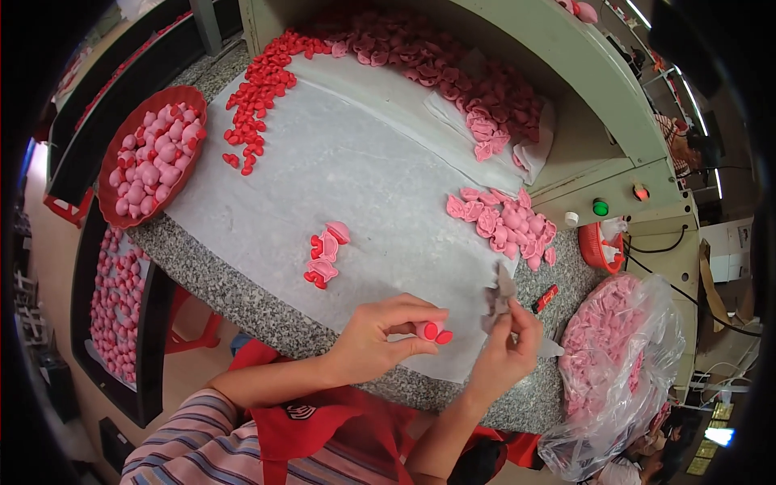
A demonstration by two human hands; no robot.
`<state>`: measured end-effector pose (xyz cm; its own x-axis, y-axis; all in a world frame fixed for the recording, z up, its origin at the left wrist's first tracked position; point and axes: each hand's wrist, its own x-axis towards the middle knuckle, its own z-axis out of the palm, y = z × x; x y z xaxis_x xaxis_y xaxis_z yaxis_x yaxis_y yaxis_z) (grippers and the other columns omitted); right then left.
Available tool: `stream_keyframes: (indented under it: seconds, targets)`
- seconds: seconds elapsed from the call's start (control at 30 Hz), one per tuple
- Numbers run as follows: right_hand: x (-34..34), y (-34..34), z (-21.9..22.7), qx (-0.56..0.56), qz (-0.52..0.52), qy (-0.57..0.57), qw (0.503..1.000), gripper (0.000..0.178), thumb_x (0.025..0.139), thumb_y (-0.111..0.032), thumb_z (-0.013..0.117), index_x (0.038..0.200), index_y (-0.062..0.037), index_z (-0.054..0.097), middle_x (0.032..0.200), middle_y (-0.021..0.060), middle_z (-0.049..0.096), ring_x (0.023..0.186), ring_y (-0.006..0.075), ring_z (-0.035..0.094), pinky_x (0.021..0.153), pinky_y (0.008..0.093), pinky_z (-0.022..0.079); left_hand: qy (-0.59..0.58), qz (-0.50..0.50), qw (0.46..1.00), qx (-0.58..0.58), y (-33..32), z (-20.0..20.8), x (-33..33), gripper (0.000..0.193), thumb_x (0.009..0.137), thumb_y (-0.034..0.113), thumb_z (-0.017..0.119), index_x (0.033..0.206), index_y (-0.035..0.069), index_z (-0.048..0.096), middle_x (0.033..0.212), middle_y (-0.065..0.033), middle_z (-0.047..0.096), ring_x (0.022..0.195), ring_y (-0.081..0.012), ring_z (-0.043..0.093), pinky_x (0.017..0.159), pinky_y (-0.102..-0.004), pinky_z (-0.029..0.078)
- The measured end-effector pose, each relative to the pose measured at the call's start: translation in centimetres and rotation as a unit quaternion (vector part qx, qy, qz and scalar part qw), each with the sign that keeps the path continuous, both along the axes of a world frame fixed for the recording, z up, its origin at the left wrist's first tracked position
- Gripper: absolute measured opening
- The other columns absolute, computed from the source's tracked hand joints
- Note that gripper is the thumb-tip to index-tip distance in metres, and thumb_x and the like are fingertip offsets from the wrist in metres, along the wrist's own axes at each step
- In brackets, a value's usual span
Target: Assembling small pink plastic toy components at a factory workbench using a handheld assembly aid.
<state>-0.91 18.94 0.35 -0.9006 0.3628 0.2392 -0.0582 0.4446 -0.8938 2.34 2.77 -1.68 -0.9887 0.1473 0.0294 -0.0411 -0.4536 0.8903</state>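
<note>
Between the thumb and fingers of my left hand is a small pink molded piece with two red oval parts facing up. My right hand pinches a crumpled grey-brown rag just to its right. Ahead of my left hand, on the white sheet, lie a few pink shell halves with small red pieces beside them. Beyond my right hand sits a heap of pink molded pieces. A red marker-like tube rests on the speckled worktop near the rag.
A red bowl of pink-and-red pieces stands at the left. Red pieces and pink shells pile along the far side, under a grey-green housing. At the right are a clear bag of pink parts and a small red basket.
</note>
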Motion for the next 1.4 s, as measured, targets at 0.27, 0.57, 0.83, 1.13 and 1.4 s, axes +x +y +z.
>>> stream_keyframes:
  seconds: [0.27,0.57,0.83,1.13,1.4]
  targets:
    - [2.5,1.4,1.2,0.126,0.093,0.003,0.988,0.027,0.073,0.002,0.059,0.1,0.0026,0.061,0.106,0.0161,0.056,0.1,0.0266,0.054,0.083,0.0348,0.043,0.04,0.042,0.982,-0.18,-0.4,0.9,-0.1,0.041,0.069,0.004,0.071,0.107,0.006,0.058,0.096,-0.0073,0.058,0.085,-0.0141,0.057,0.073,-0.0244,0.05]
    - [3.7,-2.1,0.6,-0.185,0.277,-0.048,0.942,0.034,0.073,0.003,0.061,0.107,0.0043,0.056,0.108,0.0167,0.054,0.1,0.0239,0.053,0.083,0.0335,0.044,0.133,0.142,0.938,-0.288,-0.7,1.3,0.1,0.036,0.063,0.007,0.074,0.096,0.004,0.06,0.088,-0.0057,0.058,0.076,-0.0184,0.057,0.066,-0.0282,0.047]
    - [3.4,-1.7,-2.5,-0.466,0.255,-0.134,0.837,0.018,0.08,-0.003,0.059,0.097,0.0039,0.057,0.104,0.0138,0.055,0.094,0.0193,0.055,0.083,0.0314,0.043,0.206,0.124,0.926,-0.291,-1.5,1.7,0.2,0.037,0.061,0.008,0.074,0.095,0.004,0.061,0.089,-0.0064,0.058,0.077,-0.0225,0.057,0.067,-0.0306,0.047]
    - [4.0,-3.0,-2.3,-0.351,0.271,-0.038,0.896,0.021,0.088,-0.012,0.051,0.102,0.0025,0.053,0.103,0.0144,0.056,0.091,0.0213,0.055,0.082,0.0322,0.044,0.231,0.159,0.91,-0.305,-1.8,1.8,0.2,0.036,0.061,0.008,0.074,0.094,0.004,0.061,0.092,-0.0074,0.058,0.081,-0.0221,0.057,0.068,-0.0301,0.047]
    - [4.0,-3.0,-2.4,-0.371,0.294,-0.061,0.879,0.027,0.086,-0.018,0.054,0.104,0.0025,0.052,0.102,0.0135,0.056,0.09,0.0222,0.056,0.078,0.0332,0.047,0.226,0.153,0.909,-0.316,-1.8,1.5,0.1,0.037,0.06,0.009,0.074,0.095,0.006,0.061,0.094,-0.0062,0.059,0.081,-0.0209,0.058,0.072,-0.0307,0.045]
